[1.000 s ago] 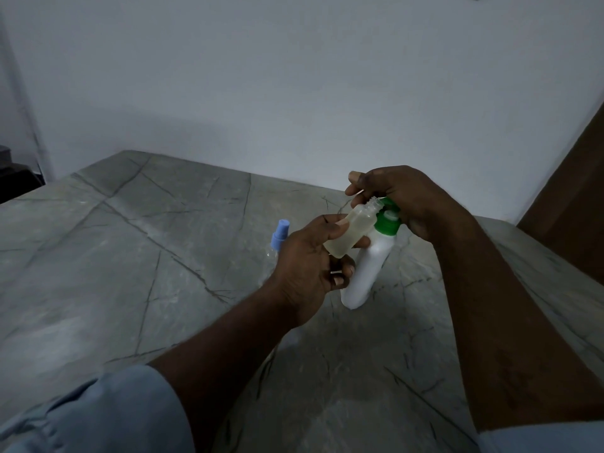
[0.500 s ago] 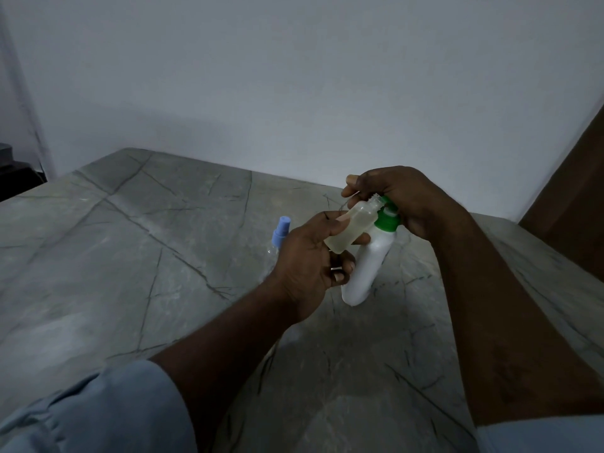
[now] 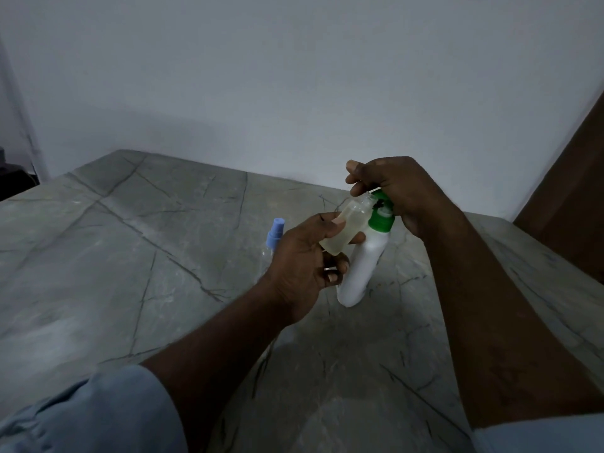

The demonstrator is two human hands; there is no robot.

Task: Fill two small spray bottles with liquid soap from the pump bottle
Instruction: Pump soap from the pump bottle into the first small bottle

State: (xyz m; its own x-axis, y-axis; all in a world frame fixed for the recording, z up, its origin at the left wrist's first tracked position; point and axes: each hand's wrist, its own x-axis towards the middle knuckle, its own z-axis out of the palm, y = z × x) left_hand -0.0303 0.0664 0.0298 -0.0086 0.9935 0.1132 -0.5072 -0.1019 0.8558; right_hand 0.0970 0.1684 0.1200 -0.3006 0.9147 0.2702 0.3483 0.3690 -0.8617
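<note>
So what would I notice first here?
At centre, the left hand grips a small clear plastic bottle of pale liquid, tilted with its open neck at the green pump top of a white plastic bottle, which the right hand holds. Behind the left hand, a blue spray cap shows above the grey veined stone table.

A grey stone table fills the lower part of the view, its mottled top crossed by thin dark veins and one long crack-like line that runs slantwise from the far left corner toward the middle. Behind it stands a plain white wall, unmarked and dimly lit, which meets the table's far edge in a soft shadow. At the right edge a brown wooden panel leans into the view — door or cupboard, it cannot be told — and at the far left a dark object sits low beside the table, too dim to name.
</note>
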